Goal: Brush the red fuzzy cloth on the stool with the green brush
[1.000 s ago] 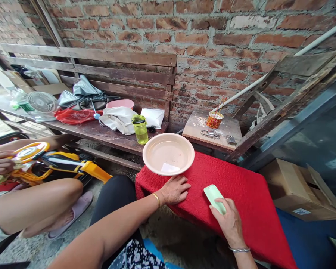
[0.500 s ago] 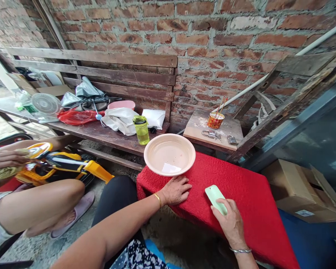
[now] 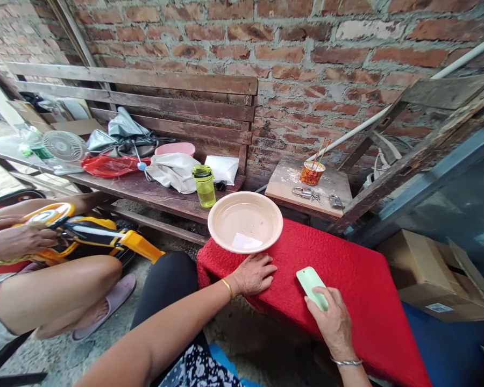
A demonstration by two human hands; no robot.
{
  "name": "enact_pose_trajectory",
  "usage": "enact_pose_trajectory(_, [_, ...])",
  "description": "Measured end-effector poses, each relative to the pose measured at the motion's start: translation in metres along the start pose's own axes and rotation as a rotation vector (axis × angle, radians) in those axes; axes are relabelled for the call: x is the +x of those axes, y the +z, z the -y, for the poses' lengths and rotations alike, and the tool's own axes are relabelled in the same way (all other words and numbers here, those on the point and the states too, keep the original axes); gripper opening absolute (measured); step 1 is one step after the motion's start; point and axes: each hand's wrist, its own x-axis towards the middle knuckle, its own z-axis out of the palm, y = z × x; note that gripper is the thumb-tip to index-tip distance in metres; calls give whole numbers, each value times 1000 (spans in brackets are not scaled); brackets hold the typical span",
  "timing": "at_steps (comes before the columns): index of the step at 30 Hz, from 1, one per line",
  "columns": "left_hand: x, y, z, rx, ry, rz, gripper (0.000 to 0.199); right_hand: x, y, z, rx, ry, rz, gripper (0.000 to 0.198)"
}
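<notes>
My right hand [image 3: 334, 318] grips a pale green oblong brush [image 3: 311, 280] by its plastic back. A small hole shows at its far end; the underside, against the red cloth, is hidden. My left hand [image 3: 255, 274] lies flat on the red cloth [image 3: 371, 301], fingers stretched out, just in front of the basin. The cloth is spread over a low surface and hangs down its near side. On the cloth's far left corner stands a cream basin [image 3: 213, 228] with what looks like clear water and a bright white patch in it.
A wooden bench [image 3: 173, 201] behind carries a green bottle [image 3: 205, 188], bags and a fan [image 3: 64, 146]. Padlocks [image 3: 302, 192] and a red cup [image 3: 311, 174] sit on a small table. A cardboard box [image 3: 435, 285] stands right. At left, another person's hands touch a yellow-black ride-on toy [image 3: 92, 231].
My hands and the brush stay almost where they were. The other person's hand has moved right along the toy, and a second hand now shows. The view has shifted slightly.
</notes>
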Motion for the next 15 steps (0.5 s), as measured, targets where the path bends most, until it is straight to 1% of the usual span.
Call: enact_pose_trajectory(15, [-1, -4, -2, -11, 3, -17, 29, 0, -2, -1, -32, -75, -34, 43])
